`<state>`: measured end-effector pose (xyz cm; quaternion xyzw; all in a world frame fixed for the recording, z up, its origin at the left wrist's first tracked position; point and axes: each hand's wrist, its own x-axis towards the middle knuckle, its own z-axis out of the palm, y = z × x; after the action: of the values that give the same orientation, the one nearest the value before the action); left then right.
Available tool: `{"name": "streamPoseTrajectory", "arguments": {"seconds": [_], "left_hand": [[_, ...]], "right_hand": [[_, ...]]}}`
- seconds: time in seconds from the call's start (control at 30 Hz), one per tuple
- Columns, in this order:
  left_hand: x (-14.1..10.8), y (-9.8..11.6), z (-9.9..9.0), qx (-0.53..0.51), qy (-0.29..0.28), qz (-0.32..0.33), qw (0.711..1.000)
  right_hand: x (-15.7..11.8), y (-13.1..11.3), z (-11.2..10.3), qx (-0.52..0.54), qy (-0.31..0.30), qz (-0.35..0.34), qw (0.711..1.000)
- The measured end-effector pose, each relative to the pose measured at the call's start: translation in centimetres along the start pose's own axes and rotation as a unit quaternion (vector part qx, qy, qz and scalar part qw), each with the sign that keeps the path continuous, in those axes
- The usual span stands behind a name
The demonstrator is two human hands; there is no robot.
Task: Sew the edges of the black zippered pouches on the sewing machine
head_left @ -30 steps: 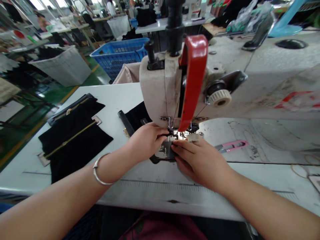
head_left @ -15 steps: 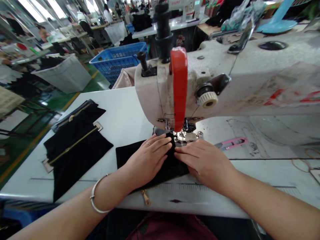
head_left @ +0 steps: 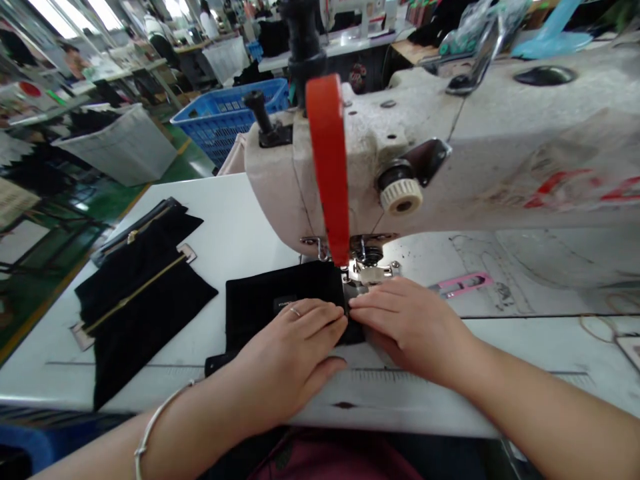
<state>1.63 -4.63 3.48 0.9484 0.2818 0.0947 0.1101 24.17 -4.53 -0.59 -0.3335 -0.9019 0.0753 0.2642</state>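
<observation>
A black fabric piece (head_left: 255, 303) with a small dark label lies under the needle area of the white sewing machine (head_left: 430, 173). My left hand (head_left: 295, 350), with a ring and a bracelet, rests on its right part, fingers stretched out and pointing right. My right hand (head_left: 415, 327) lies at the fabric's right edge, just below the presser foot, fingers extended with their tips near those of my left hand. Part of the fabric is hidden under both hands. A red guard (head_left: 329, 167) hangs in front of the machine head.
More black pieces with gold zippers (head_left: 150, 287) lie on the white table (head_left: 240, 207) at the left. Pink snips (head_left: 465, 285) rest right of the needle. A blue basket (head_left: 225, 117) and a grey-white bin (head_left: 125, 147) stand beyond the table.
My left hand has moved down toward the table's front edge, uncovering the label. The fabric has shifted and turned slightly, and the gold zipper pull below it no longer shows. My right hand stays near the needle.
</observation>
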Motion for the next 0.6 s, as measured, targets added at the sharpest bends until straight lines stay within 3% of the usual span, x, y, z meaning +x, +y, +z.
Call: {"name": "streamPoseTrajectory", "arguments": {"seconds": [0.1, 0.33, 0.6], "left_hand": [[-0.7, 0.8, 1.0, -0.004, 0.032, -0.025, 0.999], [-1.7, 0.1, 2.5, -0.054, 0.111, -0.036, 0.992], [-1.9, 0.8, 2.6, 0.023, 0.110, -0.071, 0.991]], "right_hand": [[0.0, 0.1, -0.3, 0.001, 0.006, 0.005, 1.000], [-0.1, -0.2, 0.0, -0.003, -0.020, -0.013, 1.000], [0.1, 0.1, -0.2, 0.009, -0.006, 0.008, 1.000]]}}
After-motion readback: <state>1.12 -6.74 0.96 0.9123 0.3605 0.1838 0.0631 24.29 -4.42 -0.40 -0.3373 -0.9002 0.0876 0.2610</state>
